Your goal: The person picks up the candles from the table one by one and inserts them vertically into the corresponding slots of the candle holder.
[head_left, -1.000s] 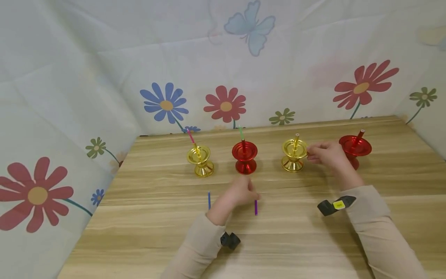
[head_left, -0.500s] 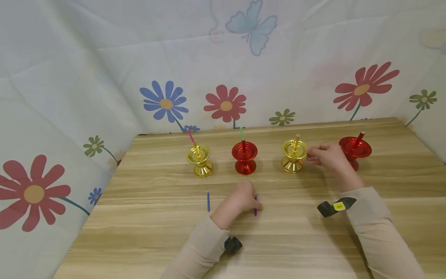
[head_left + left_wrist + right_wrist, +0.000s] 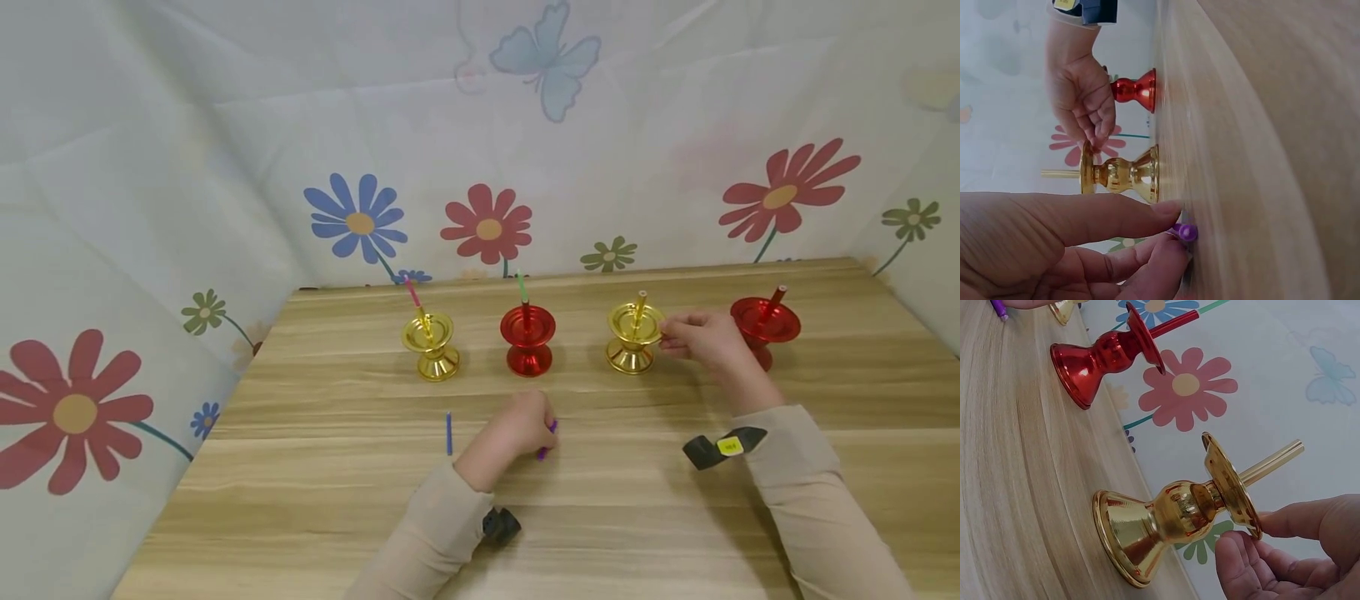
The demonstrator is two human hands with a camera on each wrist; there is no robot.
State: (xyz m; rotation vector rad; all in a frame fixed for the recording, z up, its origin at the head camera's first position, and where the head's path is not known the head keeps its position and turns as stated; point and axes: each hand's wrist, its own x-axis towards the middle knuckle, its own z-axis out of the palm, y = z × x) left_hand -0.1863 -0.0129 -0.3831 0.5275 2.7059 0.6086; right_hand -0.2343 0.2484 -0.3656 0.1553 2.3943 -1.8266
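The left hand (image 3: 517, 429) pinches one purple stick (image 3: 1188, 232) between thumb and fingers, low at the table (image 3: 615, 517). To that grip's left lies one blue stick (image 3: 449, 433). Just beyond it stands a red holder (image 3: 529, 362) bearing one green stick (image 3: 522, 287); beyond and left, a gold holder (image 3: 438, 365) bears one pink stick (image 3: 412, 292). Farther right, the right hand (image 3: 705, 337) pinches the rim of the second gold holder (image 3: 630, 357), upright on the table; right of that grip stands the second red holder (image 3: 783, 331). Four holders, four sticks; behind, a flowered cloth (image 3: 652, 167).
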